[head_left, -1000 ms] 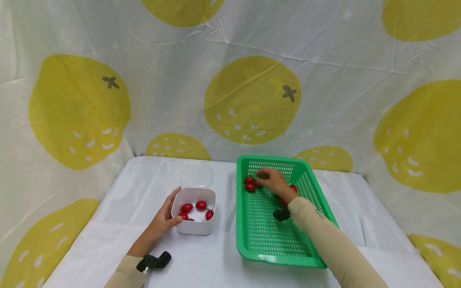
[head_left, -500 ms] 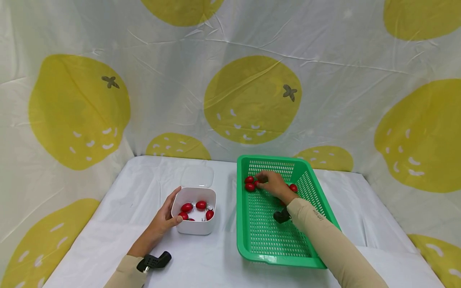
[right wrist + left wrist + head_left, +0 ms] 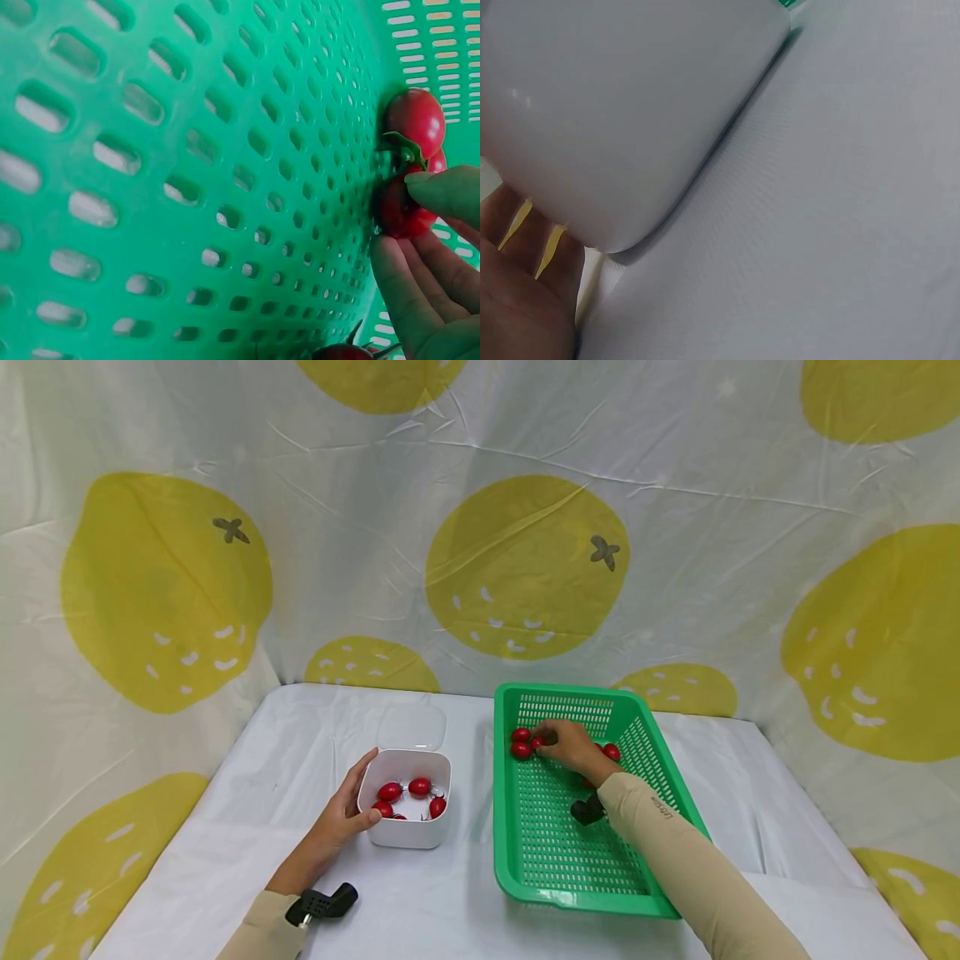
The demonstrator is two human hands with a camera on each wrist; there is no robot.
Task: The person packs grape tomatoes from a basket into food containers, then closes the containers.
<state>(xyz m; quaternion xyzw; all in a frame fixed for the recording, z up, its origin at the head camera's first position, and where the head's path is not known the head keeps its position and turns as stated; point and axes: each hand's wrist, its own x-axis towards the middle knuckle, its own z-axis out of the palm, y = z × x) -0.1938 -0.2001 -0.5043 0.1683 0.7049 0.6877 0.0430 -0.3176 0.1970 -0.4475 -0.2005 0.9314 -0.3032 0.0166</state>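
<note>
In the head view, my left hand (image 3: pixel 341 810) holds the left side of a square white container (image 3: pixel 408 835), thumb at the near rim and fingers along the far side. Several red cherry tomatoes (image 3: pixel 419 787) lie inside it. My right hand (image 3: pixel 576 750) reaches down into a green perforated basket (image 3: pixel 505 827). Its thumb and fingers pinch a cherry tomato (image 3: pixel 397 214) low in the basket, as the right wrist view shows. Another tomato (image 3: pixel 416 120) with a green stem touches it. The left wrist view is mostly filled by the container's outer wall (image 3: pixel 630 112).
A clear lid (image 3: pixel 412 727) lies behind the container on the white-covered table (image 3: pixel 427 910). More tomatoes (image 3: pixel 611 752) sit in the basket, right of my right hand and partly hidden by it. A white curtain (image 3: pixel 360 543) with yellow fruit prints stands behind.
My right hand has lowered a little, and its fingers have closed on a tomato in the basket. The left hand and the container have stayed in place.
</note>
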